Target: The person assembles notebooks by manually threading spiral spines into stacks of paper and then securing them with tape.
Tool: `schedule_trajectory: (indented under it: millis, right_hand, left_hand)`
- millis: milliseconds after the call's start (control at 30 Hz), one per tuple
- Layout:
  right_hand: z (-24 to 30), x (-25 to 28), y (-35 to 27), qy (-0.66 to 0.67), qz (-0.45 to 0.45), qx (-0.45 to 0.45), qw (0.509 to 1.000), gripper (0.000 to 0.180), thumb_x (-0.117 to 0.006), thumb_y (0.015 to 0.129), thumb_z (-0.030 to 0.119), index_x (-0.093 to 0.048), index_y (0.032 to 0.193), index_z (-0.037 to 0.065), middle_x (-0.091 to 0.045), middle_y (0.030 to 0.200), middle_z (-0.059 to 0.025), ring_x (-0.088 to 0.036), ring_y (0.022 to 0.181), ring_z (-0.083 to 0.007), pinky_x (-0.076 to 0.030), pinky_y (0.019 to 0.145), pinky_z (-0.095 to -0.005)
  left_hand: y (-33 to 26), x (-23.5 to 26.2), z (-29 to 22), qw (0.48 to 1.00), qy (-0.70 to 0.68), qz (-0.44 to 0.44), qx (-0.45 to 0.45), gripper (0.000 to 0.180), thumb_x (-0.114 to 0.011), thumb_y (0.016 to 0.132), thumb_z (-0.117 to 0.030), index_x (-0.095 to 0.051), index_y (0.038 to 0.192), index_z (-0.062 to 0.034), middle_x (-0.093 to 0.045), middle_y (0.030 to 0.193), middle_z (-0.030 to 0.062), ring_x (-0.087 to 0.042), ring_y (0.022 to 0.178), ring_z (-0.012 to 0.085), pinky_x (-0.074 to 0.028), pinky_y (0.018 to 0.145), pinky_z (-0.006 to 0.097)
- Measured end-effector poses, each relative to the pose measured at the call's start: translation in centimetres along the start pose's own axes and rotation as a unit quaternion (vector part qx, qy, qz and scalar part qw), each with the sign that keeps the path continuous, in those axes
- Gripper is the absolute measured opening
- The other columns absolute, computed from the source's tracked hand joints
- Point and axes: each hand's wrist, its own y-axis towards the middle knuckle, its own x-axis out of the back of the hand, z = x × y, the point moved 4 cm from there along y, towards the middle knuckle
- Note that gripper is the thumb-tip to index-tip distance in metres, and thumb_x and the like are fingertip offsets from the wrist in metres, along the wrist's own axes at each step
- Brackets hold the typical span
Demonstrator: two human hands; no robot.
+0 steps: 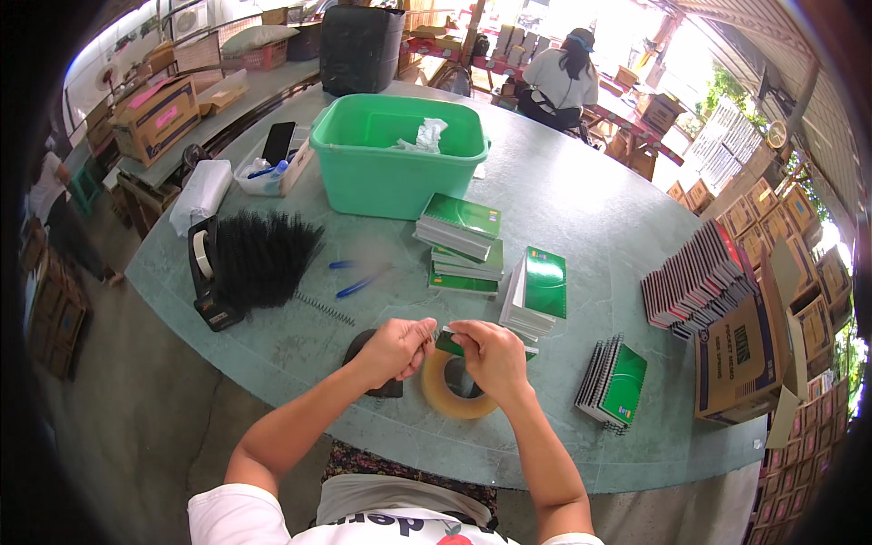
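My left hand (400,350) and my right hand (490,357) meet over the near middle of the table, fingers pinched close together. What lies between the fingertips is too small to make out. A green notebook (449,344) shows partly beneath my right hand, mostly hidden. Below my hands lies a large roll of tape (451,404), and a dark object (391,388) sits partly under my left wrist. To the left are a loose black spiral coil (324,309), blue-handled pliers (361,283), blurred, and a heap of black spiral coils (263,259).
Green notebook stacks (463,227), (534,291) stand ahead, with spiral-bound notebooks (613,381) on the right. Beyond are a green tub (391,182) and a tape dispenser (207,277). A cardboard box (740,354) stands beside red-and-black notebooks (695,277). A person (561,82) sits far off.
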Motion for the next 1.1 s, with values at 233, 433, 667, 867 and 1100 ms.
schedule_trajectory:
  millis: [233,433,667,867,1100]
  right_hand:
    - [0.3,-0.1,-0.3,-0.009,0.008,0.035,0.999,0.015,-0.062,0.079,0.008,-0.066,0.093,0.01,-0.067,0.081,-0.0062,-0.063,0.076,-0.0244,-0.048,0.065,-0.0364]
    - [0.8,-0.3,-0.1,-0.074,0.0,0.052,0.996,0.018,-0.063,0.08,0.012,-0.063,0.098,0.009,-0.066,0.083,-0.0055,-0.063,0.079,-0.0231,-0.048,0.065,-0.0353]
    - [0.2,-0.6,-0.1,0.018,-0.032,0.045,0.998,0.018,-0.066,0.076,0.003,-0.058,0.092,0.007,-0.064,0.087,-0.0073,-0.062,0.076,-0.0254,-0.048,0.065,-0.0351]
    - [0.9,0.6,-0.2,0.026,-0.069,0.019,0.997,0.025,-0.069,0.071,-0.005,-0.059,0.092,0.004,-0.061,0.081,-0.0085,-0.06,0.072,-0.0233,-0.049,0.066,-0.0325]
    - [-7.0,1.4,-3.3,0.407,-0.004,-0.2,0.891,0.022,-0.073,0.072,0.0,-0.067,0.093,-0.001,-0.068,0.088,-0.0085,-0.061,0.078,-0.0121,-0.051,0.073,-0.0249]
  left_hand:
    - [0.4,0.5,-2.1,0.934,0.166,-0.133,-0.288,0.03,-0.055,0.091,-0.031,-0.056,0.081,-0.0034,-0.047,0.058,0.0038,-0.049,0.051,0.0159,-0.041,0.048,0.027]
    - [-0.6,1.3,-3.1,0.877,0.352,-0.053,-0.321,0.019,-0.062,0.085,-0.022,-0.06,0.094,-0.0052,-0.059,0.082,0.013,-0.057,0.075,0.0236,-0.047,0.067,0.035]
    - [-1.2,1.9,-3.4,0.825,0.445,-0.085,-0.337,0.021,-0.064,0.081,-0.021,-0.06,0.094,-0.0052,-0.059,0.079,0.0121,-0.055,0.08,0.0318,-0.046,0.072,0.037]
    - [-2.0,2.7,1.1,0.737,0.615,-0.177,-0.217,0.027,-0.068,0.076,-0.016,-0.062,0.1,-0.0057,-0.057,0.086,0.0107,-0.055,0.086,0.0312,-0.045,0.078,0.037]
    - [-6.9,1.8,-1.7,0.862,0.436,-0.079,-0.247,0.041,-0.068,0.071,-0.005,-0.062,0.111,-0.0152,-0.053,0.097,0.0135,-0.058,0.087,0.029,-0.048,0.078,0.036]
